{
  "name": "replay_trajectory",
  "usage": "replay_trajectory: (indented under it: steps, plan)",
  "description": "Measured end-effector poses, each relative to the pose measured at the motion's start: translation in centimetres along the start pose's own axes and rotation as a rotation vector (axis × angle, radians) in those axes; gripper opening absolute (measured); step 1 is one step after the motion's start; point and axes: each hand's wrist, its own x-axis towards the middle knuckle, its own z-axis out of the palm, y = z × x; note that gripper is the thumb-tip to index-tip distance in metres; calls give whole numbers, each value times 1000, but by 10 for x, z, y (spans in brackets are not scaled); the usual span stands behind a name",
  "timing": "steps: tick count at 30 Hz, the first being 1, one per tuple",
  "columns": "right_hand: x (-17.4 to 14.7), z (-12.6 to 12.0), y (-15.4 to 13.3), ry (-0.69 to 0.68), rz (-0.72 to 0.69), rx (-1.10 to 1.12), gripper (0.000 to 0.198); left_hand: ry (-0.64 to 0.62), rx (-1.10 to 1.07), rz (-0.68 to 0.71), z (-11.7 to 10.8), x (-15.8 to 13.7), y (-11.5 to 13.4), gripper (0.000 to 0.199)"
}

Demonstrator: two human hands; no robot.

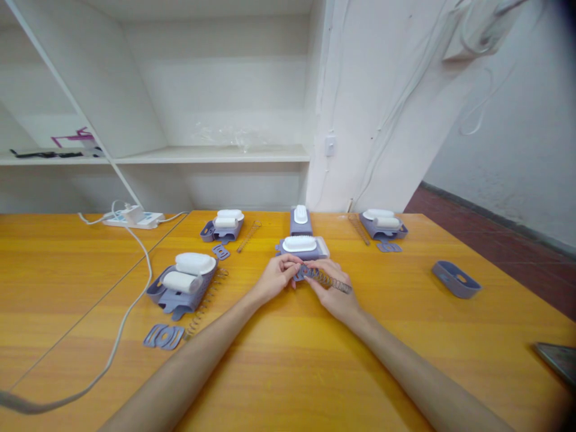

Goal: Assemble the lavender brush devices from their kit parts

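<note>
Near the middle of the table my two hands meet. Pinched in my left hand [279, 277] is a small purple-grey plastic plate [300, 273] with cut-outs. My right hand [332, 288] grips a metal coil spring [330, 280], whose far end meets the plate; whether it is hooked on, I cannot tell. Just beyond my fingers lies a purple-grey plastic housing with a white bristled brush head [300, 243] on it. Behind that stands another purple-grey housing [301, 227] topped with a white piece.
Similar part sets lie at the left [186, 288], back left [225, 225] and back right [382, 225], each beside a loose spring. A purple-grey oval tray [456, 279] rests at right. A white power strip [135, 217] and its cable [130, 312] lie left. A dark flat device [557, 359] sits at the right edge.
</note>
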Motion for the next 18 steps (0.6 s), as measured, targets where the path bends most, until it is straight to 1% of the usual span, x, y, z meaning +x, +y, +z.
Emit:
replay_trajectory:
  steps: [3,6,10,13,18]
  plan:
    - [0,1,-1,3,-13,-10,20,40,25,-4,1,0,0,39]
    - [0,2,0,18,-9,-10,20,53,12,-29,2,-1,3,42]
    - [1,3,1,44,45,-33,17,32,-50,-51,1,-3,7,48]
    - [1,3,3,72,59,-28,18,11,-88,-54,0,-3,8,52]
    - [1,5,5,115,51,-5,19,19,-94,-33,-1,-2,8,45]
